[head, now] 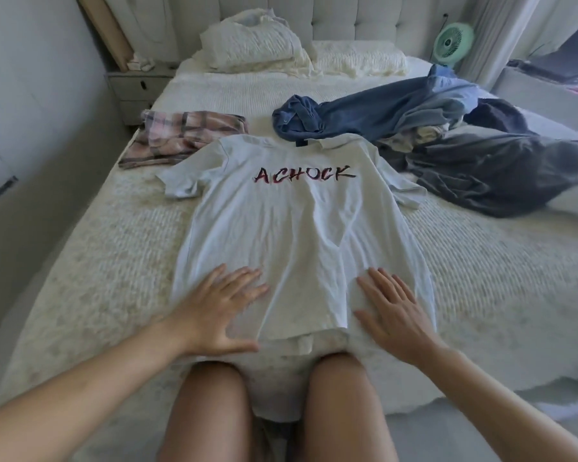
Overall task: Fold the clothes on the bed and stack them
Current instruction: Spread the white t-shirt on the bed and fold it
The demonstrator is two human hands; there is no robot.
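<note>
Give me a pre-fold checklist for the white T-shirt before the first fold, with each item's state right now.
1. White T-shirt laid out face up on the bed: ok.
2. Left hand and right hand flat on the lower part of the shirt: ok.
3. Both sleeves spread flat: not ok, their ends are rumpled.
4. Collar clear: not ok, the blue garment overlaps it.
5. Hem straight: not ok, it bunches at the bed edge.
6. Plaid garment already folded for stacking: cannot tell.
</note>
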